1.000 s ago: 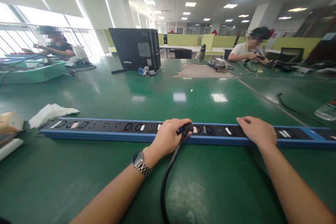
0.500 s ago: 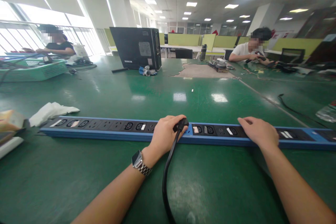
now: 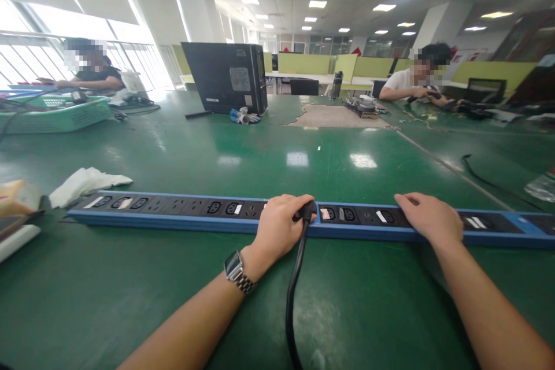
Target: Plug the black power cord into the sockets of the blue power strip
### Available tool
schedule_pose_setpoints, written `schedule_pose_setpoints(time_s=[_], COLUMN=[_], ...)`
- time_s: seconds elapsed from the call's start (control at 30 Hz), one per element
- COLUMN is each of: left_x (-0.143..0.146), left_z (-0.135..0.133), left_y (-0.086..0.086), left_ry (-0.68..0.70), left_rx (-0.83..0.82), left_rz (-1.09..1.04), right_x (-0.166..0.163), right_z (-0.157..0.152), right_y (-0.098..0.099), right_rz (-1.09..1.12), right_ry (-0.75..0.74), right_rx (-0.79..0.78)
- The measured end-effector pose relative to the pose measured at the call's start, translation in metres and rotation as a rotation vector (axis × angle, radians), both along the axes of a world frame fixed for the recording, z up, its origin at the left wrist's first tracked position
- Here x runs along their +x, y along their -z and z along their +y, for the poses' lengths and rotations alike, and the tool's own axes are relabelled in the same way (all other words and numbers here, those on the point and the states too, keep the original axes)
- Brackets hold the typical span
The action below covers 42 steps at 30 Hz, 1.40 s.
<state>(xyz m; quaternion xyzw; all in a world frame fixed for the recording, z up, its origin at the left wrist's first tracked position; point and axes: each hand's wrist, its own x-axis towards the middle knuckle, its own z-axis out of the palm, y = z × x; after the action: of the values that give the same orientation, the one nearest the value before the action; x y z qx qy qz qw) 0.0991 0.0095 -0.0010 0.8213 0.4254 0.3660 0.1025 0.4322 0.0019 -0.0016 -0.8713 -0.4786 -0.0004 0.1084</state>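
A long blue power strip (image 3: 173, 220) with black socket panels lies across the green table, its right end running out of view. My left hand (image 3: 280, 222), with a metal-banded watch on the wrist, is closed around a black power plug (image 3: 309, 208). The plug sits over the blue section near the strip's middle; whether its pins are in a socket is hidden. Its thick black cord (image 3: 291, 295) hangs down toward the bottom of the view. My right hand (image 3: 431, 218) grips the strip further right, thumb on the near top, the other fingers mostly hidden.
White crumpled tissue (image 3: 87, 182) and a tissue pack (image 3: 19, 199) lie at the left. Farther back are a green basket (image 3: 87, 115), a black computer case (image 3: 225, 78) and gloves (image 3: 244, 116). A loose black cable (image 3: 481, 176) lies at right. Two people sit across the table.
My left hand has moved slightly right and down with the plug, bringing it onto the blue section. The cord has swung right. My right hand stays on the strip.
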Motion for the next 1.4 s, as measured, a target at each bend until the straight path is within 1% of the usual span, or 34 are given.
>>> schedule_pose_setpoints(time_s=[0.03, 0.1, 0.17, 0.2, 0.3, 0.37, 0.43, 0.47, 0.53, 0.63, 0.73, 0.87, 0.93, 1.0, 1.1, 1.2, 1.33, 1.4], left_x=[0.000, -0.002, -0.011, -0.019, -0.060, -0.095, -0.125, -0.136, -0.146, -0.143, -0.140, -0.154, -0.155, -0.148, -0.126, -0.111, -0.111, -0.110], left_z=[0.000, 0.002, 0.005, 0.006, 0.008, 0.008, 0.007, 0.007, 0.006, 0.006, 0.006, 0.003, 0.002, 0.001, 0.000, 0.001, 0.001, -0.002], left_y=[0.001, -0.001, -0.007, -0.011, -0.021, -0.023, -0.022, -0.021, -0.017, -0.012, -0.011, -0.014, -0.015, -0.015, -0.013, -0.009, -0.006, -0.007], left_ry=[0.009, -0.016, -0.065, -0.087, -0.159, -0.270, -0.392, -0.422, -0.398, -0.296, -0.313, -0.351, -0.363, -0.335, -0.252, -0.219, -0.204, -0.226], left_rx=[0.002, 0.016, 0.036, 0.040, 0.012, -0.001, 0.010, 0.006, -0.034, -0.097, -0.094, -0.118, -0.111, -0.096, -0.090, -0.065, -0.034, -0.032], left_rz=[-0.055, -0.192, -0.279, -0.287, -0.201, -0.162, -0.165, -0.155, -0.102, -0.028, -0.015, -0.008, -0.028, -0.037, -0.009, 0.027, 0.071, 0.021], right_x=[0.000, 0.000, 0.000, 0.000, 0.001, 0.002, 0.003, 0.004, 0.005, 0.005, 0.004, 0.002, 0.001, 0.002, 0.002, 0.001, 0.001, 0.000], right_z=[0.000, 0.000, -0.001, -0.001, -0.001, -0.001, 0.000, 0.000, 0.001, 0.000, 0.000, 0.000, 0.000, 0.000, 0.000, -0.001, -0.001, -0.001], right_y=[0.000, 0.000, 0.000, 0.000, 0.001, 0.002, 0.003, 0.004, 0.005, 0.005, 0.002, 0.000, -0.001, 0.000, 0.000, -0.001, 0.000, 0.000], right_rz=[-0.001, -0.001, 0.000, 0.000, -0.004, -0.010, -0.016, -0.020, -0.027, -0.023, -0.013, -0.002, 0.005, 0.004, 0.002, 0.003, -0.002, -0.002], right_ry=[-0.001, -0.002, 0.002, 0.002, 0.002, -0.010, -0.019, -0.023, -0.026, -0.021, -0.010, 0.001, 0.004, 0.005, 0.005, -0.008, -0.022, -0.018], right_rx=[0.003, 0.009, 0.008, 0.006, 0.002, 0.009, 0.022, 0.030, 0.040, 0.036, 0.018, -0.004, -0.012, -0.008, -0.004, -0.007, 0.018, 0.024])
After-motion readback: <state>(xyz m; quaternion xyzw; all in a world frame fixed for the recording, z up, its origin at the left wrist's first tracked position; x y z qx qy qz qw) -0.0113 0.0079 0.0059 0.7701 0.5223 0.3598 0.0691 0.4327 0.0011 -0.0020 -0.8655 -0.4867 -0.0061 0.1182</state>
